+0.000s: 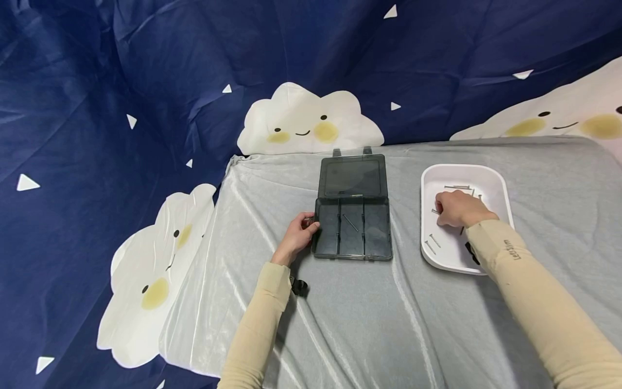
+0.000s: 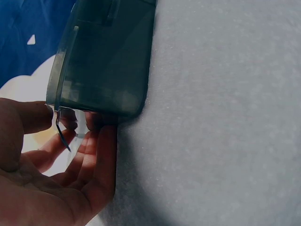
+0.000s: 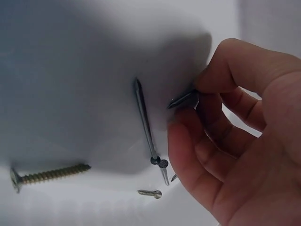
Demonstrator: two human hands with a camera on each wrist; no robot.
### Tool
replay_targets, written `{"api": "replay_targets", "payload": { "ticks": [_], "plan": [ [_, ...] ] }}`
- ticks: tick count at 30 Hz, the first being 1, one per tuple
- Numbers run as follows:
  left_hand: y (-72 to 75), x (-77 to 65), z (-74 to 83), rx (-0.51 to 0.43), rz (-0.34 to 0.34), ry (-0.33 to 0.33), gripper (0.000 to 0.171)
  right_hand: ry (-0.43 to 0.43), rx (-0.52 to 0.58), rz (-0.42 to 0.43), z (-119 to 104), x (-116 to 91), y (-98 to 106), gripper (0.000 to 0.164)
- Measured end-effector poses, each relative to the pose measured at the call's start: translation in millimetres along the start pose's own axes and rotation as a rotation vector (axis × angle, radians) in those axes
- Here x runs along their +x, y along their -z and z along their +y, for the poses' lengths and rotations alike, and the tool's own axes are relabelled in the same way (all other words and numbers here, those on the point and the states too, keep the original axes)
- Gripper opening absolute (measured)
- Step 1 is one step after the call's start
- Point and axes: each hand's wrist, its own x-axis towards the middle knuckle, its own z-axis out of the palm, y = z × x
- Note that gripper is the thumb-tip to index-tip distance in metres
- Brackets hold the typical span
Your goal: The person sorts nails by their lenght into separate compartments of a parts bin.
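Observation:
My left hand grips the left side of a dark translucent compartment box, thumb at the rim and fingers against the side wall. The lid of this box is folded back. One nail lies slantwise in its middle compartment. Inside a white tub, my right hand pinches a nail between thumb and fingers; its pointed end sticks out, the rest is hidden. Close by lie another nail, a brass-coloured screw and a small screw.
Several more nails and screws lie in the tub, among them a pair near its left wall. Grey cloth covers the table under the box and tub. A blue curtain with white clouds hangs behind and at left.

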Motion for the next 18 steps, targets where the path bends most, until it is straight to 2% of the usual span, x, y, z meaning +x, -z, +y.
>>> {"api": "replay_targets", "payload": {
  "ticks": [18],
  "plan": [
    [0.5, -0.5, -0.3, 0.005, 0.002, -0.016, 0.037, 0.030, 0.023, 0.050, 5.1, -3.6, 3.9, 0.018]
  ]
}}
